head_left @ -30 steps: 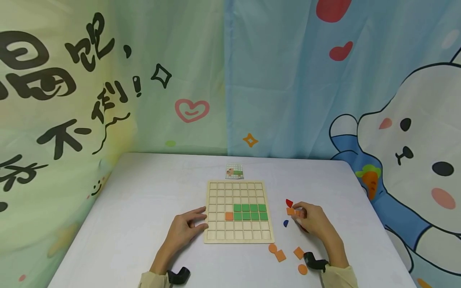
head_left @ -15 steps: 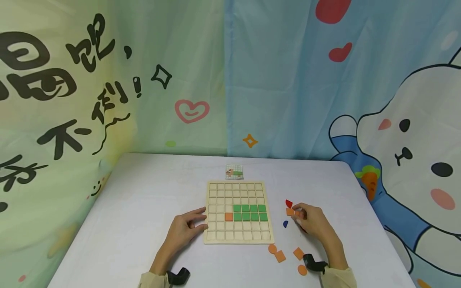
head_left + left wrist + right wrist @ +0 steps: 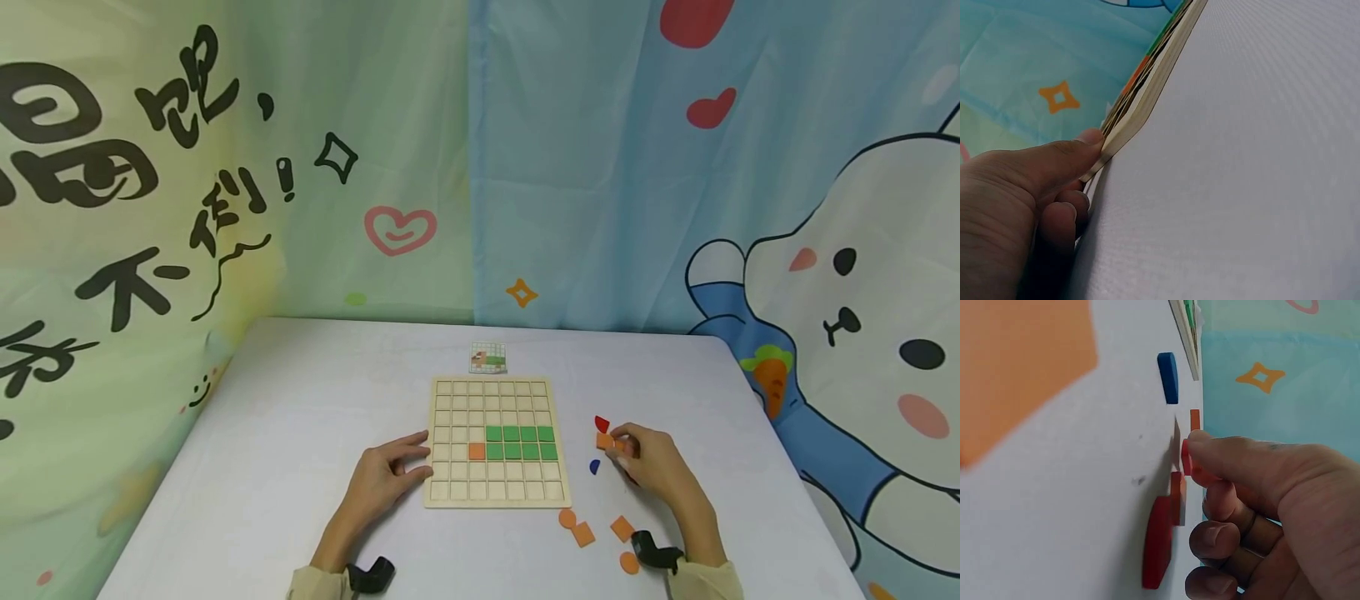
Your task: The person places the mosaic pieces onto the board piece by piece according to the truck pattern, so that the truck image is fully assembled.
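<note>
The left hand (image 3: 1022, 194) touches a wooden board (image 3: 1136, 119) at its near end; white tabletop (image 3: 1229, 187) right, blue curtain (image 3: 1010, 62) far left.

Right fingers (image 3: 630, 429) barely shifted, slightly farther from red piece (image 3: 602, 424).

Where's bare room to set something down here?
Bare tabletop lies left of the left hand, right of the right hand, and along the near edge of the board, left of the loose orange pieces. Crowded: around those pieces, and just left of the right hand, by the red piece, blue piece and orange square.
</note>
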A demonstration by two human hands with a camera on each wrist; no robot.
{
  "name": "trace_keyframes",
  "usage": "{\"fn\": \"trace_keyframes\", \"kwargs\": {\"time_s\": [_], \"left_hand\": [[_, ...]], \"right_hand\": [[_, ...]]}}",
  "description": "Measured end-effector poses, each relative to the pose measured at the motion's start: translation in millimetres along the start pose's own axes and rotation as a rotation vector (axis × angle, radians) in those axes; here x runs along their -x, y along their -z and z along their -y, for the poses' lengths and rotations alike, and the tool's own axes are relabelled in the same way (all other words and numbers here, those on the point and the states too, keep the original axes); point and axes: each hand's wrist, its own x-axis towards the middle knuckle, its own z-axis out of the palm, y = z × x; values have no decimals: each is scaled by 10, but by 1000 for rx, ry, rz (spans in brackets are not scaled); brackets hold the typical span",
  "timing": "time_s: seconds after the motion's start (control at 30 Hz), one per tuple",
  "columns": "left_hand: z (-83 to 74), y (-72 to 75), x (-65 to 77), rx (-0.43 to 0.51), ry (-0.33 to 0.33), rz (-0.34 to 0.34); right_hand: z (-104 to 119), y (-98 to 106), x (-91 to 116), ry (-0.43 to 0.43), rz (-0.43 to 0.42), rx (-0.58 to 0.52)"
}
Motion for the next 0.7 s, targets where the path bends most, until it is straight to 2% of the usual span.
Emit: {"fn": "trace_keyframes", "kwargs": {"time_s": [0.3,0.53,0.7], "left_hand": [[1,6,-15,-21,-47,-7],[-15,15,-7,-8,11,17],[-28,23,2,2,27,22]], "right_hand": [[134,1,-26,-2,-9,-21],[233,-65,-48,83,-29,-33],[343,-118,-74,120,-21,-35]]}}
